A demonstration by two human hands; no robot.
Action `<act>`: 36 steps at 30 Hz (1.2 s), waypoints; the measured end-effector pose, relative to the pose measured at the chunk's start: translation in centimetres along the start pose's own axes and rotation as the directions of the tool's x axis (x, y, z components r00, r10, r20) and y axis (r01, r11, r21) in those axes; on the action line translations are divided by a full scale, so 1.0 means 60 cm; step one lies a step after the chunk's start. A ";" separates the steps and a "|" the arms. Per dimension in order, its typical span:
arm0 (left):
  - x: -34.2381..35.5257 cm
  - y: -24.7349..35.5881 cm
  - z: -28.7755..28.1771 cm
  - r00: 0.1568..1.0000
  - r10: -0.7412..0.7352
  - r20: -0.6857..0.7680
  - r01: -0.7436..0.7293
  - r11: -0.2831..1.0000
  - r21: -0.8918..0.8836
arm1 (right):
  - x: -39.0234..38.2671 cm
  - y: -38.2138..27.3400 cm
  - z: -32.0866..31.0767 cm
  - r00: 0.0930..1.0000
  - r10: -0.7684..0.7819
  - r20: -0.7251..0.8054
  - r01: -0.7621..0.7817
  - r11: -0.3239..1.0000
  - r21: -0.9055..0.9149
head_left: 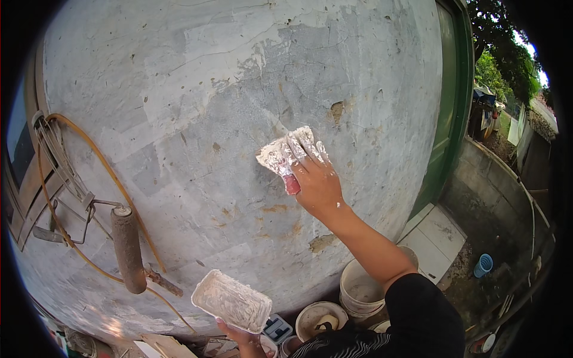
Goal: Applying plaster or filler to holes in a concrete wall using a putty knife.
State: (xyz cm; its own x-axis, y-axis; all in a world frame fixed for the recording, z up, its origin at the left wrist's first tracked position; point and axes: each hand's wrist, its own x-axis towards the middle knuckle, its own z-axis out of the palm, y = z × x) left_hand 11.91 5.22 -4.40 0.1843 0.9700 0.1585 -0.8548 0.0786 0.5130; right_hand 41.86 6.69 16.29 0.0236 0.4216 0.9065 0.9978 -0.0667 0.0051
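Note:
My right hand (310, 179) grips a putty scraper (273, 154) with a red handle, its blade against or just over the cracked, patched grey wall (370, 95). White paste coats the blade and my fingers. Low in the view, my left hand (242, 337) holds a rectangular tray (231, 298) smeared with pale paste, tilted in front of the wall.
A dirty paint roller (125, 250) and orange hoses (104, 158) hang by a window frame at left. Buckets (358, 292) stand along the wall's foot. At right are a green door (441, 137), a tiled step (441, 250), a blue cup (483, 265) and a low wall.

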 end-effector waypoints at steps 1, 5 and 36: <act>0.001 0.000 0.000 1.000 -0.005 0.001 0.005 1.000 -0.011 | -0.002 -0.007 0.020 0.999 0.043 0.025 -0.043 0.999 0.001; 0.001 0.000 -0.005 1.000 -0.020 0.000 0.020 1.000 -0.006 | -0.047 -0.021 0.033 0.998 0.049 0.044 -0.049 0.999 -0.006; 0.003 -0.005 -0.006 1.000 -0.013 0.022 0.014 1.000 -0.026 | -0.190 -0.036 0.120 0.991 -0.005 0.136 -0.020 0.983 0.181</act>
State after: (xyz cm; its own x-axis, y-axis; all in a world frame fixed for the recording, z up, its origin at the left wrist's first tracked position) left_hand 12.03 5.47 -4.81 0.2062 0.9636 0.1699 -0.8643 0.0979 0.4934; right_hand 39.90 8.57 2.91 0.0271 0.5413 0.8404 0.9919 0.0900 -0.0900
